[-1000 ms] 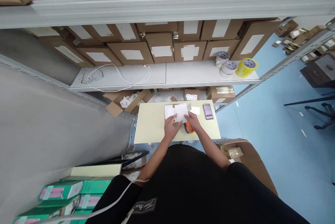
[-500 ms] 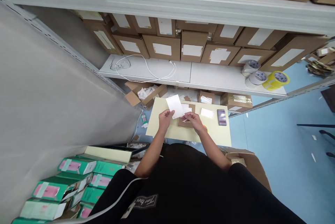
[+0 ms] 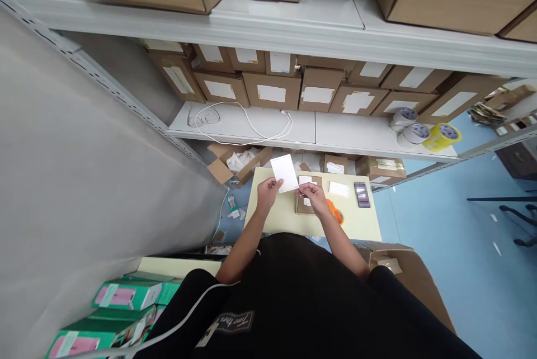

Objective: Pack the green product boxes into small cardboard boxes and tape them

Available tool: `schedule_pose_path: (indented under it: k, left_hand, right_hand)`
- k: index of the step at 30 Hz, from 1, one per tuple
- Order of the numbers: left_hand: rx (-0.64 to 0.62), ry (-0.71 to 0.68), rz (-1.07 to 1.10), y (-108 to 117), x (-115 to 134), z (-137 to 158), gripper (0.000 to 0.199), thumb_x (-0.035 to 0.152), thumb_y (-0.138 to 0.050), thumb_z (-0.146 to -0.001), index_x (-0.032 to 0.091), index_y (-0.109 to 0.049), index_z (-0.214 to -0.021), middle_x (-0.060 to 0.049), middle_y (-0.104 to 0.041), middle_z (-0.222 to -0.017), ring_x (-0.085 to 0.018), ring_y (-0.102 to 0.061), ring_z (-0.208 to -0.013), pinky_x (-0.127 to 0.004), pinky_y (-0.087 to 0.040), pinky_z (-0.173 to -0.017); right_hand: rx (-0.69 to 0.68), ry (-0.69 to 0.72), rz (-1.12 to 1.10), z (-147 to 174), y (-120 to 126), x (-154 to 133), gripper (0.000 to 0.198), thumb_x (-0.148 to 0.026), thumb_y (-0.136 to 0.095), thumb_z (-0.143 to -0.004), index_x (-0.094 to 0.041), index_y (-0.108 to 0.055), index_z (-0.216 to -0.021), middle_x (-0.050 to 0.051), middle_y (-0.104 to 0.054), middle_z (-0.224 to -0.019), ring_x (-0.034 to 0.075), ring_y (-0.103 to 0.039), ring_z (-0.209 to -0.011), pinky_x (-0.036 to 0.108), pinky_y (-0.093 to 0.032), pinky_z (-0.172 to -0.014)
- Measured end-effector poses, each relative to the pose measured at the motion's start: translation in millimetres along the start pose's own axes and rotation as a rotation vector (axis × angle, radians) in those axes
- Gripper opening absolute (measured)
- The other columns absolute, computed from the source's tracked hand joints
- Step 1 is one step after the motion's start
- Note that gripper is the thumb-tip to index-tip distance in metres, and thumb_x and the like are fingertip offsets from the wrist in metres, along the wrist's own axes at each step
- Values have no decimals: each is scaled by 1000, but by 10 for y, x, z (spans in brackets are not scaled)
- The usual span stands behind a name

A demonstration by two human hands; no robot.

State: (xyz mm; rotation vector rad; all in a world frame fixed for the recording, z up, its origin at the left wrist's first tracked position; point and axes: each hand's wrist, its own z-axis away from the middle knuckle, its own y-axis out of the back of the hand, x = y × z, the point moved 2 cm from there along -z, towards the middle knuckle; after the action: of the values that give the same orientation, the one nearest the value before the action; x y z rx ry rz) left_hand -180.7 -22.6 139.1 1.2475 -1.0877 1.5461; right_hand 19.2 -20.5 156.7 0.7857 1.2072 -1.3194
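A white rectangular paper label [image 3: 285, 173] is held up over the pale yellow table [image 3: 274, 221]. My left hand [image 3: 267, 194] pinches its lower left edge between thumb and fingers. At the lower right corner, the fingertips of my right hand [image 3: 314, 198] are closed on the same label. Below and partly behind my right hand lies a brown cardboard box [image 3: 304, 209] with white paper on its top. An orange tape dispenser [image 3: 334, 212] rests beside my right wrist. Farther right are a stack of white labels [image 3: 339, 188] and a dark purple item [image 3: 361, 195], blurred out.
A shelf [image 3: 251, 131] behind the table carries labelled cartons [image 3: 271, 90], a white cable [image 3: 247, 116], glasses [image 3: 204, 118] and tape rolls [image 3: 442, 136]. An open carton [image 3: 239, 164] stands at the table's left. Green boxes [image 3: 126, 295] are stacked lower left; a large carton [image 3: 415, 278] sits right.
The view has shifted, so the shelf and table appear lower in the picture. My right hand has moved slightly off the box, uncovering the orange dispenser. Both hands still hold the label.
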Motion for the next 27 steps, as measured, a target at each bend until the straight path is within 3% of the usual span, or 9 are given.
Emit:
schedule_pose_path:
  k: [12,21,23,27]
  left_hand:
    - [-61,-1,-56,63,-37,-159,38,56,-80,-78,19,-77,-85,-3,-77,-85,-18,-69,-76,-29,-53,-70]
    - [-65,5,-85,-30,-61,-175,38,56,-78,-79,19,-76,-83,-3,-75,-81,-19,-68,-73,-30,-54,-69]
    - [-71,14,-138,-63,-47,-163,39,56,-77,-80,19,-77,-92,-5,-77,-87,-20,-69,-78,-31,-55,-71]
    - [46,-76,-394,-160,70,-84,59,47,-86,-74,23,-72,-127,-9,-74,-122,-23,-71,-98,-33,-57,-80]
  right_hand:
    - [58,17,-4,-102,-45,92,29,-51,-83,-75,-23,-76,-80,4,-78,-76,19,-71,-72,33,-55,-72]
    - [44,10,12,-91,19,83,28,-50,-81,-77,-23,-73,-81,3,-78,-77,19,-71,-73,33,-55,-74]
    - [38,15,12,-89,51,73,28,-50,-80,-78,-23,-73,-81,3,-77,-76,19,-70,-73,34,-55,-75]
    - [33,56,19,-74,118,38,26,-49,-77,-82,-23,-72,-84,3,-76,-79,19,-69,-76,33,-54,-75]
